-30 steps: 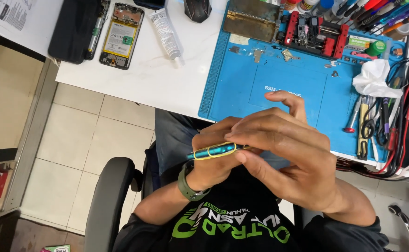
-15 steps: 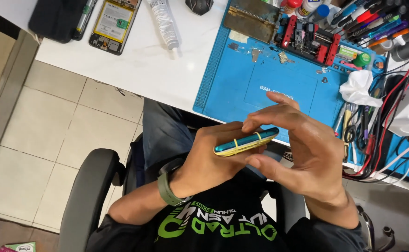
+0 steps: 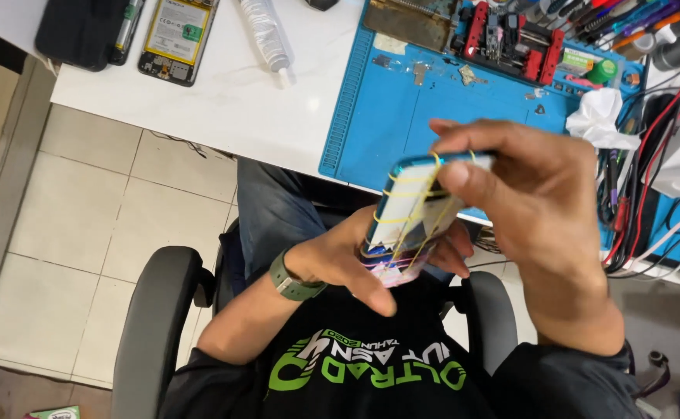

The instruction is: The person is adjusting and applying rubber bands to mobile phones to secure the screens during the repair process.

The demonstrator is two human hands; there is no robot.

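The right hand [image 3: 549, 209] is curled around the top end of a phone [image 3: 413, 209], thumb pressed on its upper corner and fingers behind it. The left hand [image 3: 347, 260] cups the phone's lower end from beneath, wrist wearing a green watch [image 3: 292, 281]. The phone is held in the air above the person's lap, just in front of the desk [image 3: 223, 109] edge, tilted with its teal rim up. Several yellow rubber bands [image 3: 410, 203] already cross it, some straight over, some slantwise, so the binding looks largely done. One band sits right at the top corner under the right thumb, and I judge that it is being seated or adjusted; whether more bands are to come cannot be told.

Beyond the hands lies a blue work mat [image 3: 433, 101] with small loose parts and a red holder [image 3: 514, 43]. A crumpled white tissue [image 3: 597, 118] lies right of it. Farther left on the desk are a glue tube [image 3: 266, 31] and an opened phone [image 3: 175, 35] showing its battery.
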